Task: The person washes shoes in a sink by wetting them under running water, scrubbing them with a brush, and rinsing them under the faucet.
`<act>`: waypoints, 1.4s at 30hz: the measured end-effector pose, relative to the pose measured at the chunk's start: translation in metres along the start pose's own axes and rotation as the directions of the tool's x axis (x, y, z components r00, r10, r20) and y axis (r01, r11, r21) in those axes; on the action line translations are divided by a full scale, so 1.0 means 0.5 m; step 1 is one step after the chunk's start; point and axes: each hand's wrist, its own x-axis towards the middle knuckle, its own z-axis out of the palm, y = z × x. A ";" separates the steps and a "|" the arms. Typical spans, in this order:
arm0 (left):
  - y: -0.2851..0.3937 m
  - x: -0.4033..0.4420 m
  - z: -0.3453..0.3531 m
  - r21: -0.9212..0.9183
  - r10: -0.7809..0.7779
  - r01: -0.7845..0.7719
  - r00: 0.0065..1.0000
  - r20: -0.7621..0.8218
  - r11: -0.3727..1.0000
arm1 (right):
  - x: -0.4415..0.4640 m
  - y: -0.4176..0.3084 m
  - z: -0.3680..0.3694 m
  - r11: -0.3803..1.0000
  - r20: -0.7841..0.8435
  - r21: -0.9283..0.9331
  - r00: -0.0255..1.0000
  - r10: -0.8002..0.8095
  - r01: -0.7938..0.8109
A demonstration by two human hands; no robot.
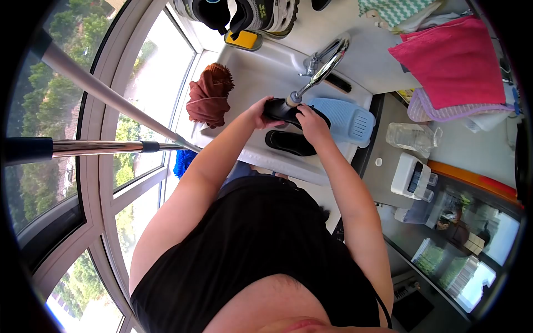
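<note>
Both of my hands hold a black shoe (282, 112) right under the faucet (328, 62), above the white sink (252, 75). My left hand (261, 114) grips its left end, fingers wrapped round it. My right hand (312, 123) is closed on the near side of the shoe, toward its right end. The faucet's tip covers part of the shoe, and I cannot tell whether water runs. A second black shoe (290, 143) lies just below, at the sink's near side. A light blue plastic washboard (345, 117) rests at the right, near my right hand.
A brown cloth (211, 100) hangs over the sink's left side. Sneakers (247, 16) and a yellow block in a dish (243, 40) sit behind it. Poles (105, 91) cross at the left by the windows. A plastic jug (413, 137) and pink cloth (452, 61) are at the right.
</note>
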 end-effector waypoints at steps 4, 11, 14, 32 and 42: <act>0.020 -0.012 -0.012 0.098 0.070 -0.064 0.996 -0.059 0.993 | -0.002 0.002 0.017 1.000 0.000 0.001 1.000 0.015 -0.015; 0.035 -0.035 -0.006 0.335 0.176 -0.112 0.970 -0.169 0.936 | -0.001 -0.003 0.048 0.997 -0.095 0.065 0.994 0.046 -0.040; 0.034 -0.034 -0.002 0.390 0.263 -0.164 0.941 -0.215 0.906 | 0.000 -0.012 0.040 0.996 -0.090 0.084 0.995 0.049 -0.042; 0.032 -0.115 0.020 0.496 0.430 -0.290 0.882 -0.193 0.818 | 0.022 0.030 0.169 0.547 0.435 0.426 0.693 0.575 -0.721; 0.015 -0.081 -0.031 0.531 0.217 -0.083 0.956 -0.195 0.843 | 0.024 0.011 0.134 0.150 0.430 0.769 0.677 0.597 -0.621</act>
